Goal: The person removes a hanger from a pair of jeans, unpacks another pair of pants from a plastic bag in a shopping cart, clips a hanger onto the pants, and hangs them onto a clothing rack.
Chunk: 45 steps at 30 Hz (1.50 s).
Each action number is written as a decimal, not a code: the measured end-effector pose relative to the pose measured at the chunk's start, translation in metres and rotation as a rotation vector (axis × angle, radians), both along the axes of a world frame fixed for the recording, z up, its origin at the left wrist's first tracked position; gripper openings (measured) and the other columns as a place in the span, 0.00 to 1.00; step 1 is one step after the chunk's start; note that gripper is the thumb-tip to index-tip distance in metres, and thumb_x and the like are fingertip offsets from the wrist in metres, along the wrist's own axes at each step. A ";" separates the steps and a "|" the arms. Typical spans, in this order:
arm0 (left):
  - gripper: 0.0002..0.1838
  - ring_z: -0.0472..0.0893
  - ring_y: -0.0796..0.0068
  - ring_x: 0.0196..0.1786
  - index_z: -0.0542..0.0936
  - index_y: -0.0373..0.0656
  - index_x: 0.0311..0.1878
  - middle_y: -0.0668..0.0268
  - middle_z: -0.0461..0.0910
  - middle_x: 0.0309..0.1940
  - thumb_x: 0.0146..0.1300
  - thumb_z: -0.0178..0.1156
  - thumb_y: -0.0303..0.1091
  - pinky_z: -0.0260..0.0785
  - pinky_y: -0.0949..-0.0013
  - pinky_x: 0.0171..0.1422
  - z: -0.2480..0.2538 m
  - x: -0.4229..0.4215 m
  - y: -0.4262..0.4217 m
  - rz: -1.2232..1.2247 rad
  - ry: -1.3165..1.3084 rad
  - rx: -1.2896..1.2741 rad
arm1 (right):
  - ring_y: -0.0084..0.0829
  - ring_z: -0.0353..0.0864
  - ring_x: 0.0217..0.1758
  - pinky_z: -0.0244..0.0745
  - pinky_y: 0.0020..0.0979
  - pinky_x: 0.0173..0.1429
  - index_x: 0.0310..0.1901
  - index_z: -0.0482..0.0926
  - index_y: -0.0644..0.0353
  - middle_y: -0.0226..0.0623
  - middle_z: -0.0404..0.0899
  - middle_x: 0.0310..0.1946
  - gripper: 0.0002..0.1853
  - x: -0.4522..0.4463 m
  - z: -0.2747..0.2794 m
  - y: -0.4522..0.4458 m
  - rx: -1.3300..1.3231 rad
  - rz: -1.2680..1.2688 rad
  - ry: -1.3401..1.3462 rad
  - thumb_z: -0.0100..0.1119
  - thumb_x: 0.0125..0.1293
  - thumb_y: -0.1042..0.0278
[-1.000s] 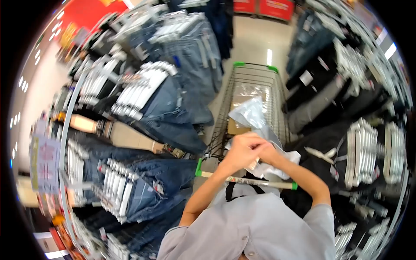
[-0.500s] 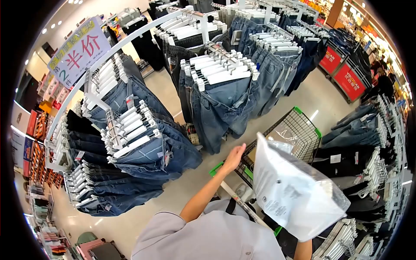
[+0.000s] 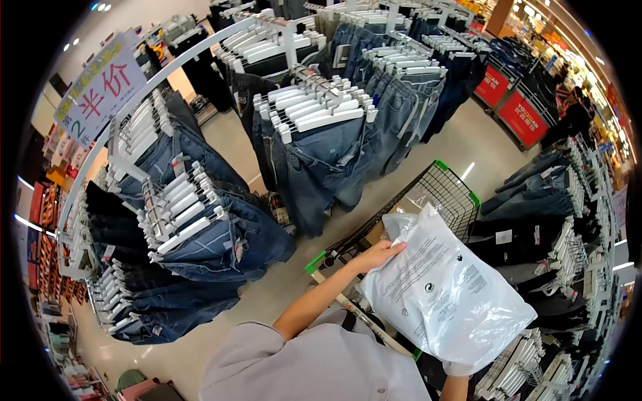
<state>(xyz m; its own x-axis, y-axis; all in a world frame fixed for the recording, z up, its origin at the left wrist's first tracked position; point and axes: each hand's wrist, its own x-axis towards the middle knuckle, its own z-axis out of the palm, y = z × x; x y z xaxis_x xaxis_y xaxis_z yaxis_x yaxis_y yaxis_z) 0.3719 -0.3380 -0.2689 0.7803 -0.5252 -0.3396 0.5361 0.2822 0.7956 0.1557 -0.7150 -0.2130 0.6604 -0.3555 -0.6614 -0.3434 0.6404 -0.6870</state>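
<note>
A white plastic bag [image 3: 455, 294] with printed text and symbols is held up tilted over the near end of a shopping cart [image 3: 401, 200]. My left hand [image 3: 380, 256] pinches the bag's upper left edge, thumb on top. At the bag's lower corner, my right hand [image 3: 457, 369] is mostly covered by the plastic, its fingers hidden; it supports the bag from that side. Clear plastic wrapping [image 3: 420, 199] shows in the cart's wire basket beyond the bag, along with something brown partly hidden.
Racks of jeans [image 3: 321, 154] on white hangers stand ahead and to the left. Dark trousers [image 3: 515, 247] hang close on the right. A half-price sign [image 3: 100, 87] tops the left rack. Red-fronted bins [image 3: 525, 120] stand farther back, with pale floor [image 3: 267, 301] between.
My left hand has gone from open beside the bag to gripping its edge. The bag has turned, showing its printed face more fully, and my view has shifted slightly.
</note>
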 end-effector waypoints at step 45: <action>0.75 0.66 0.50 0.77 0.25 0.30 0.81 0.38 0.55 0.77 0.57 0.80 0.46 0.62 0.53 0.79 0.086 -0.108 0.010 0.065 -0.824 0.242 | 0.30 0.88 0.49 0.85 0.31 0.52 0.65 0.77 0.71 0.43 0.86 0.53 0.36 0.114 0.082 0.219 -0.594 0.583 -0.471 0.81 0.60 0.58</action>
